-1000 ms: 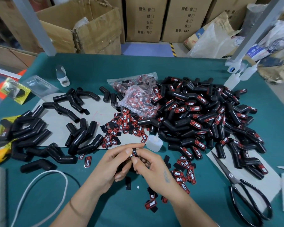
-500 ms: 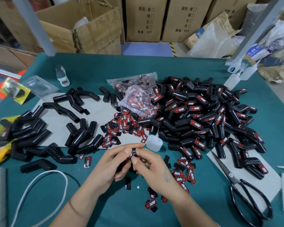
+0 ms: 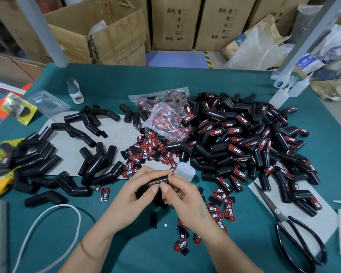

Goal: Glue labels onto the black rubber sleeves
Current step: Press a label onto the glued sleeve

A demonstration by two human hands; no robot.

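Both hands meet low over the green bench (image 3: 234,79), sharing one black rubber sleeve (image 3: 159,180). The left hand (image 3: 135,196) wraps the sleeve's body from below, fingers curled round it, thumb pressed on top. The right hand (image 3: 182,196) pinches at the same spot with thumb and forefinger, bearing on a red-and-black label (image 3: 155,184) seated on the sleeve's upper face. So each grip is narrow and occupied: the left holding the sleeve, the right pinching the label against it.

Most of the sleeve is buried in the left palm; only its open end and a strip of the top show between the fingertips. The label's writing is covered by the thumbs and cannot be read.

Just beyond the fingertips stands a small translucent glue bottle (image 3: 185,171). To the right spreads a large heap of labelled sleeves (image 3: 244,138), many reading "PROTAPER" in white and red. To the left, on a grey sheet, lie plain unlabelled sleeves (image 3: 95,162). Loose labels (image 3: 148,148) are scattered between the heaps and under the right wrist, one near the forearm reading "TAPER". A clear bag of labels (image 3: 165,117) rests against the big heap. Black scissors (image 3: 295,231) lie at the right, partly cut by the frame edge. Cartons (image 3: 175,22) behind carry Chinese print and "10".
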